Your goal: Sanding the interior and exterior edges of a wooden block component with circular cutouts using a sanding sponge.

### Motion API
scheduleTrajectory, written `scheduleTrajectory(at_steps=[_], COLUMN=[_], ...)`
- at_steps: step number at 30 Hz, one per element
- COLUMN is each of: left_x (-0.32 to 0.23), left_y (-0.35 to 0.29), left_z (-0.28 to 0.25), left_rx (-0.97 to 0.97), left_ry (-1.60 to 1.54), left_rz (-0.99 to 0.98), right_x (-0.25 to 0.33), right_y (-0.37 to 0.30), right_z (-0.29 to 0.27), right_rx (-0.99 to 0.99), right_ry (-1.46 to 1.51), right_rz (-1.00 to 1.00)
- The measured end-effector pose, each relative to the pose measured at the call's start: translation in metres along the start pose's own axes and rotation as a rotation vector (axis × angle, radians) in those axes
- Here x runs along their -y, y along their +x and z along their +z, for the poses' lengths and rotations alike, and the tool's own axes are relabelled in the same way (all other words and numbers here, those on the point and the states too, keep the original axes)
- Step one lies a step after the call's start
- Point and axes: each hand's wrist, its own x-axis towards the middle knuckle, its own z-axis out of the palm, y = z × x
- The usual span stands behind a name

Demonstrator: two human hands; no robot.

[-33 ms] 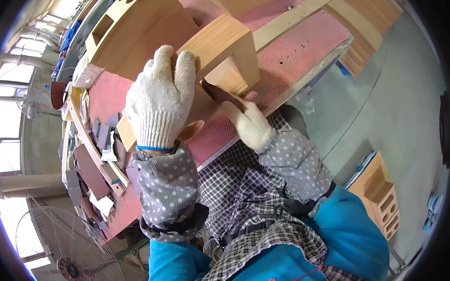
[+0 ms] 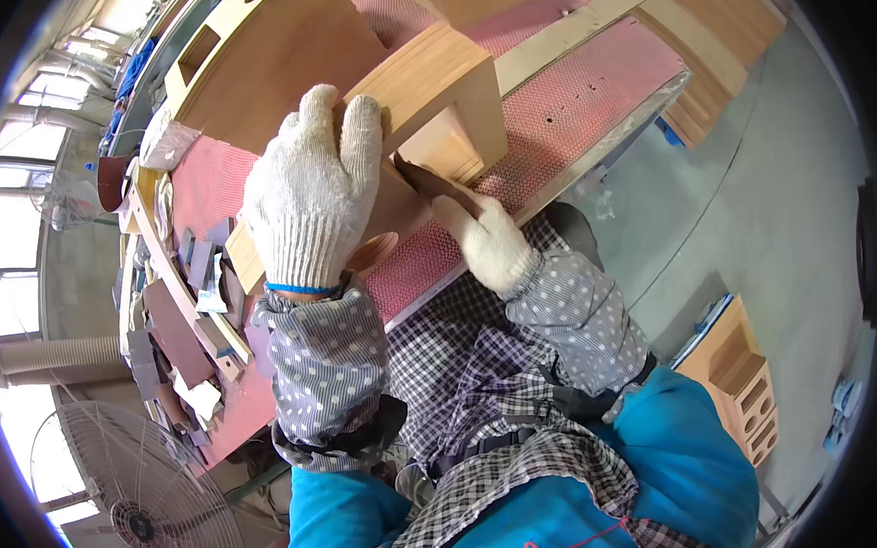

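Note:
A light wooden box-like piece [image 2: 422,74] with an opening in its side stands on the pink textured mat, in front of me. My left hand [image 2: 310,196], in a white knitted glove, rests against its near side, with fingers stretched upward and apart. In my gloved right hand [image 2: 491,243] is a folded brown piece of sandpaper [image 2: 426,181], gripped at its near end. Its far end reaches to the lower edge of the opening. Part of the wooden piece is hidden behind my left hand. An oval cutout [image 2: 372,251] shows below that hand.
A larger wooden box [image 2: 287,72] stands behind on the pink-topped bench [image 2: 586,85]. Sandpaper scraps [image 2: 175,327] and wooden strips lie at the left. A caged fan [image 2: 133,521] stands lower left. A wooden piece with holes [image 2: 742,389] is on the right, near the floor.
The wooden piece and my left hand are shifted very slightly upward. Both hands keep the same hold and pose.

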Motion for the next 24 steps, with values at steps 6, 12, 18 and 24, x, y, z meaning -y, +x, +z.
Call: scheduleTrajectory(at_steps=[6,12,18,24], left_x=[0.002,0.0,-0.001,-0.001], left_y=[0.004,0.003,0.006,0.002], left_z=[0.008,0.007,0.014,0.007], left_rx=[-0.019,-0.036,-0.036,-0.025], left_ry=[-0.028,-0.067,-0.108,-0.08], left_rz=[0.02,-0.124,-0.121,-0.141], right_x=[0.015,0.003,0.012,-0.008], right_y=[0.057,0.003,0.055,0.006], right_z=[0.0,-0.004,-0.004,-0.007], right_rx=[0.022,0.002,0.028,0.021], right_ry=[-0.061,0.021,-0.011,0.117], right_rz=[0.438,0.058,0.377,0.045])
